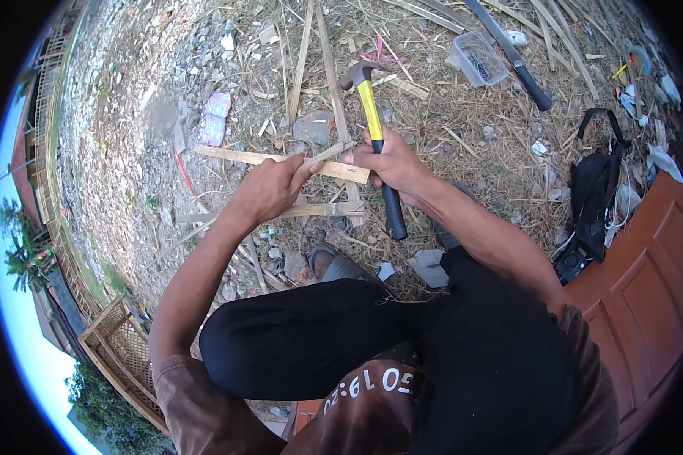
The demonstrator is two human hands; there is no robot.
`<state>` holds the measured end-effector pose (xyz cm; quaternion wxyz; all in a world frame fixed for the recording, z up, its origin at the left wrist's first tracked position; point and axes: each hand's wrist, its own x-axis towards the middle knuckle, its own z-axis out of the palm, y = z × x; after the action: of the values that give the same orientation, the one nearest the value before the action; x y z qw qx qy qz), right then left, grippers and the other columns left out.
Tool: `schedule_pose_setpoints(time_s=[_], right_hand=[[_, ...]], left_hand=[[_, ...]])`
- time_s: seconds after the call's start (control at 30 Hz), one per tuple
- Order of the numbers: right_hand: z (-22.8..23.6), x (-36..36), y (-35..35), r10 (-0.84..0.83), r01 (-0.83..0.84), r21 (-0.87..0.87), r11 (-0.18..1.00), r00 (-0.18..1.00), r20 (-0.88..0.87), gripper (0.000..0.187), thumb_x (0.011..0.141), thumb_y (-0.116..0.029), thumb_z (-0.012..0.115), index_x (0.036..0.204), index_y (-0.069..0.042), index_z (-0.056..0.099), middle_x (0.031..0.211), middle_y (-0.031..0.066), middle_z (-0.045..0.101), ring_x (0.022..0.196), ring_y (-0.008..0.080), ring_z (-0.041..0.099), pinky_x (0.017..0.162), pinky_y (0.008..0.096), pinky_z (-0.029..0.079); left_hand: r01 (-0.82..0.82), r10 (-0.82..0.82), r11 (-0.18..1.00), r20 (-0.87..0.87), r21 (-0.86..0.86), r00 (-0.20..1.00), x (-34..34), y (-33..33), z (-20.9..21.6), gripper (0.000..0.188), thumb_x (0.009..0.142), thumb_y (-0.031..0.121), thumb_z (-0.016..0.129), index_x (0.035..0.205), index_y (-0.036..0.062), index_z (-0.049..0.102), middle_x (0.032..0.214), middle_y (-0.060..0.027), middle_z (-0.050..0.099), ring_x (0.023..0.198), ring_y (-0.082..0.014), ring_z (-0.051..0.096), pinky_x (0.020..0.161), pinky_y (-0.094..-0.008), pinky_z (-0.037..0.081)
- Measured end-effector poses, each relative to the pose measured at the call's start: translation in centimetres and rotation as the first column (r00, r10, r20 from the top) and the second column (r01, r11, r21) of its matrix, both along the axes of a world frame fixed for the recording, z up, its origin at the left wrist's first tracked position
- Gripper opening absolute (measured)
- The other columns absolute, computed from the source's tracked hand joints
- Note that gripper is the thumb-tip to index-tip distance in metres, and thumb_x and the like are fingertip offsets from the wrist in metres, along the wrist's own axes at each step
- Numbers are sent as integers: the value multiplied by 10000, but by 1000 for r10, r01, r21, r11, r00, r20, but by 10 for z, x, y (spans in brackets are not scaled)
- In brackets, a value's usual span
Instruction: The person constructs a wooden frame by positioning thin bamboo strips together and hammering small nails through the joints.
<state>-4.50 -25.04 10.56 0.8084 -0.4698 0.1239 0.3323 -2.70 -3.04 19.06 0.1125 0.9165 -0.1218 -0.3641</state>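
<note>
My left hand is closed on a pale wooden slat, fingers and thumb pinching it near its middle. A thinner grey strip crosses the slat at those fingertips. In my right hand is a claw hammer, gripped around its yellow and black handle. The hammer's head points away from me, and the black handle end hangs below the fist. My right thumb is close to the slat's right end; whether it touches I cannot tell. Below the slat lies another wooden strip, joined or resting across a long upright strip.
A clear plastic tub of small dark pieces, perhaps nails, sits at far right beside a long black-handled blade. Nearer right are a black bag and a brown panelled door. Stones, dry grass and wood scraps cover the ground.
</note>
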Motion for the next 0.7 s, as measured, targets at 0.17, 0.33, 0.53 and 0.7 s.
schedule_pose_setpoints(time_s=[0.17,0.33,0.53,0.7], right_hand=[[3,2,-2,9,-9,-23,1000,1000,2,407,840,-49,755,931,-109,364,704,-13,544,524,40,503,413,185,368],[9,3,-2,3,-3,8,1000,1000,1,413,837,-45,754,924,-123,358,701,-19,534,519,38,499,408,183,357],[-2,0,0,-4,6,77,997,1000,-25,424,832,-53,759,943,-128,357,720,-27,522,527,38,495,417,188,359],[-5,-12,6,2,-5,-26,1000,994,-107,423,816,-4,742,955,-115,357,700,-16,512,523,58,496,400,217,357]], left_hand=[[-83,86,996,-138,25,987,1,-7,4,545,1037,495,380,1086,18,640,708,-237,613,737,-406,627,727,-481,476],[-159,176,984,-283,83,943,1,-12,9,636,1035,557,335,1238,28,626,725,-196,607,747,-287,611,780,-425,478],[-251,227,967,-299,-44,927,-10,-6,-4,661,1037,571,326,731,27,544,522,-37,454,480,-158,438,489,-349,393],[-631,492,773,-687,64,534,-15,-3,-4,556,1041,577,292,671,163,328,491,48,301,402,-61,248,361,-243,188]])
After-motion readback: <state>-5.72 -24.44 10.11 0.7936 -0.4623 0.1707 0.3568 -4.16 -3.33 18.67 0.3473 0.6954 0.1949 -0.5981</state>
